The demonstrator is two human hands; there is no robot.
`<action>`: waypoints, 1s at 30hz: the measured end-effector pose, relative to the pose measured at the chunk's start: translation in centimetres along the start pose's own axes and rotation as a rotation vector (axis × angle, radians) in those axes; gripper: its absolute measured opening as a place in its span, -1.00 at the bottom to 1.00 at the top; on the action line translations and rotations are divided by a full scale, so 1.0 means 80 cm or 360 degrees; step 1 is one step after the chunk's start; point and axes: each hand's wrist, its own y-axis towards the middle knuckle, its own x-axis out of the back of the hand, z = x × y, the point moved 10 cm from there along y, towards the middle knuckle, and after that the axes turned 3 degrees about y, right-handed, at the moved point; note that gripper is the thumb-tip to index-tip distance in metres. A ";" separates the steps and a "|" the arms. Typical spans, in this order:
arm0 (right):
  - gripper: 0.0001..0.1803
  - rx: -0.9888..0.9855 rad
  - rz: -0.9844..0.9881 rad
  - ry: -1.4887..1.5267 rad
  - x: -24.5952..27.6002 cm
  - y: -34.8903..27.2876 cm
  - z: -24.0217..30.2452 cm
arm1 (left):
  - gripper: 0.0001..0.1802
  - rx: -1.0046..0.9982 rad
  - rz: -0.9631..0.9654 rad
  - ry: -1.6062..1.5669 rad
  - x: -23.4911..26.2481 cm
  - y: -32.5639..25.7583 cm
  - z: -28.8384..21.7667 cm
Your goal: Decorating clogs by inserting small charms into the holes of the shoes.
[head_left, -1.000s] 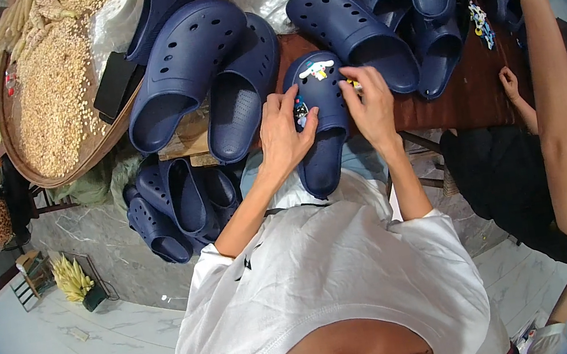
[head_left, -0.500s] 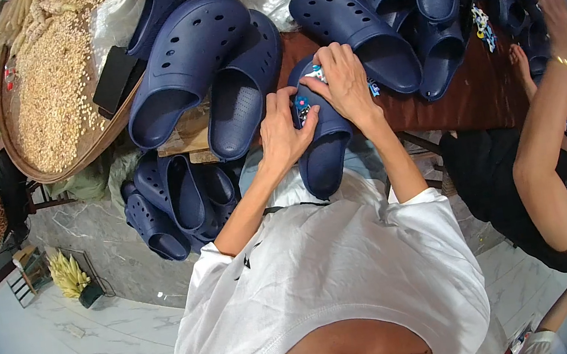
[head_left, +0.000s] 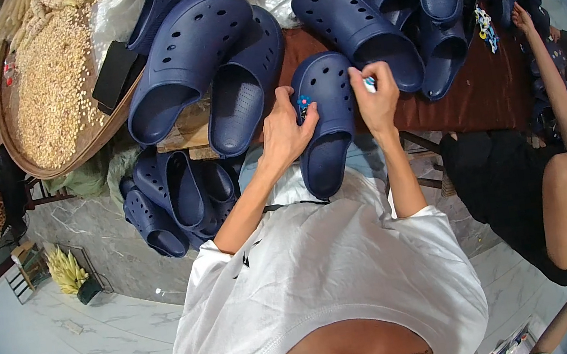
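A navy clog (head_left: 330, 98) with holes in its upper stands toe away from me on my lap at the table's edge. My left hand (head_left: 282, 133) grips its left side, fingers along the edge and thumb on the upper. Next to that thumb shows a small blue and pink shoe charm (head_left: 303, 104), partly covered. Just off the clog's right side, my right hand (head_left: 378, 98) is closed around a small white-and-blue charm (head_left: 369, 83); its shape is mostly hidden by the fingers.
Several navy clogs (head_left: 195, 41) crowd the brown-covered table (head_left: 462, 105). More clogs (head_left: 187, 190) hang low at left. A basket of kernels (head_left: 45, 102) holds a black phone (head_left: 115, 74) on its rim. Colourful charms (head_left: 487, 29) lie at right, near another person's arm (head_left: 554, 81).
My right hand has moved right, off the clog's upper and toward its right side, baring the toe holes. My left hand stays on the clog. The other person's raised arm has lowered.
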 end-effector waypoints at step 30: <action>-0.91 -0.0281 0.0495 0.0315 -0.037 -0.044 0.000 | -0.67 -0.0235 -0.0017 -0.0241 -0.010 -0.001 -0.007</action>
